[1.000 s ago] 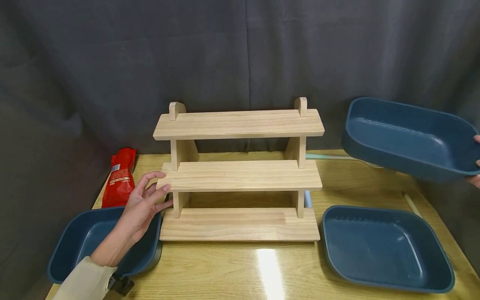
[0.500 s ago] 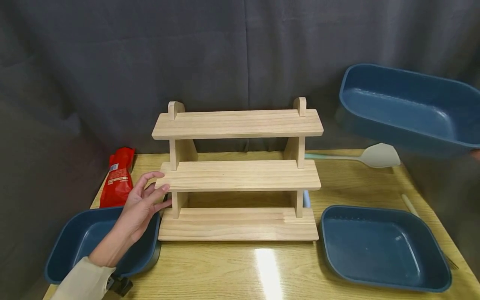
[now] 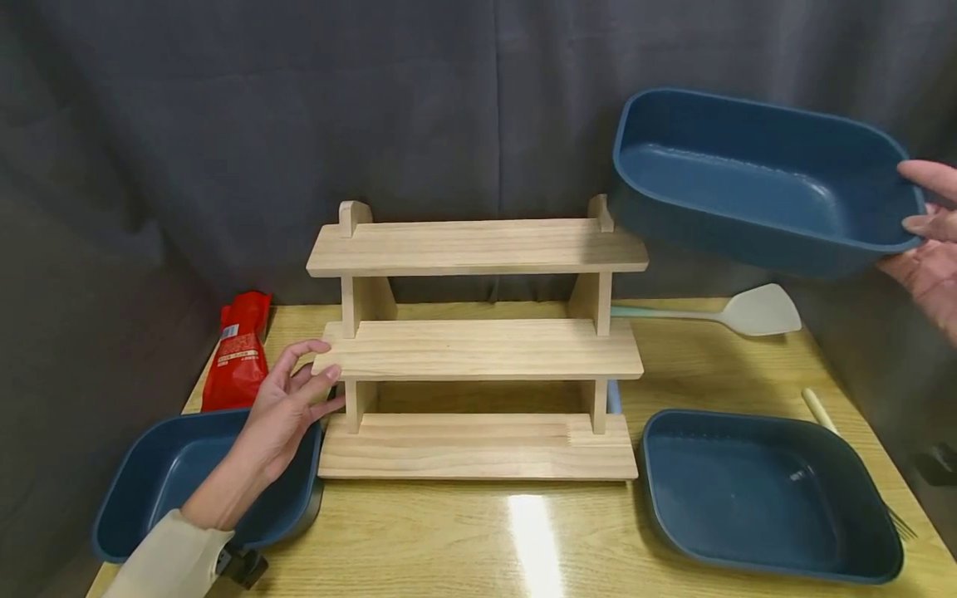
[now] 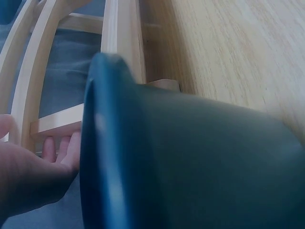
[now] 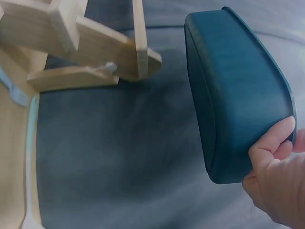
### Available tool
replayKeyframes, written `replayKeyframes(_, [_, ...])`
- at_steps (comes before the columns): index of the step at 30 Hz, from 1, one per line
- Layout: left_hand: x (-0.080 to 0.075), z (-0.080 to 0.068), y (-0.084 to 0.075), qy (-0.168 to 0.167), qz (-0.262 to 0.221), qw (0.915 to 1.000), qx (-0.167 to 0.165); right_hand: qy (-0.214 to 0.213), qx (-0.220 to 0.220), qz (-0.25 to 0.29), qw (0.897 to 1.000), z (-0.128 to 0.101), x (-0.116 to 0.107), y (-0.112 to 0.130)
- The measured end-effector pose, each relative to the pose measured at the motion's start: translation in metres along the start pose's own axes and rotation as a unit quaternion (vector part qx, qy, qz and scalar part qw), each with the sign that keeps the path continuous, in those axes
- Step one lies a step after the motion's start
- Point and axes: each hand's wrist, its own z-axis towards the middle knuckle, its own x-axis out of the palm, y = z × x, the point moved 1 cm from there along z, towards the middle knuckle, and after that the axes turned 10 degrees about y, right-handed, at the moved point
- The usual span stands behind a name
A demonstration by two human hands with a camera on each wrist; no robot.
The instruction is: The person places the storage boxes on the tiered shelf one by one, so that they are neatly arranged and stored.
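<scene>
A three-tier wooden rack (image 3: 478, 349) (image 5: 86, 47) stands in the middle of the table. My right hand (image 3: 923, 237) (image 5: 276, 186) grips the right end of a dark blue tray (image 3: 763, 187) (image 5: 233, 90) and holds it in the air, level with the rack's top shelf and just to its right. My left hand (image 3: 287, 407) (image 4: 38, 167) rests with spread, straight fingers against the left end of the rack's middle shelf, above another blue tray (image 3: 187, 482) (image 4: 190, 162) at the table's left front corner.
A third blue tray (image 3: 770, 494) lies on the table at the front right. A pale spatula (image 3: 733, 314) lies behind it, a wooden stick (image 3: 818, 409) at the right edge. A red packet (image 3: 239, 353) lies at the back left. A dark curtain hangs behind.
My right hand has raised the blue tray and carried it left toward the rack's top shelf, uncovering the spatula. My left hand has stayed on the rack.
</scene>
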Motion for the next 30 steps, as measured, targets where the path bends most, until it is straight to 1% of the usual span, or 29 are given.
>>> replayKeyframes(2, [0.0,0.0,0.001,0.0,0.001,1.0,0.0,0.007,0.003,0.016,1.0,0.003,0.015,-0.003])
replayKeyframes(4, [0.0,-0.001,0.001,-0.001,0.001,1.0,-0.001,-0.001,0.006,0.017,1.0,0.005,0.029,-0.007])
replayKeyframes(6, [0.0,-0.001,0.002,-0.002,-0.001,1.0,-0.003,0.001,0.006,-0.004,1.0,0.009,0.043,-0.01])
replayKeyframes(8, [0.001,0.0,0.002,-0.003,-0.004,1.0,-0.004,0.013,0.005,-0.025,1.0,0.011,0.055,-0.014])
replayKeyframes(10, [0.002,0.001,0.002,-0.005,-0.006,1.0,-0.004,0.024,0.003,-0.028,0.999,0.015,0.067,-0.017])
replayKeyframes(13, [0.003,0.002,0.003,-0.005,-0.009,0.9999,-0.004,0.026,0.008,-0.029,0.999,0.019,0.083,-0.023])
replayKeyframes(17, [0.004,0.003,0.003,-0.005,-0.009,0.9999,-0.007,0.033,0.027,-0.032,0.999,0.024,0.101,-0.032])
replayKeyframes(23, [0.004,0.004,0.002,-0.008,-0.004,0.9999,-0.011,0.065,0.052,-0.041,0.996,0.035,0.126,-0.048])
replayKeyframes(30, [0.005,0.006,0.004,-0.009,-0.004,0.9999,-0.009,0.078,0.08,-0.052,0.992,0.048,0.148,-0.071])
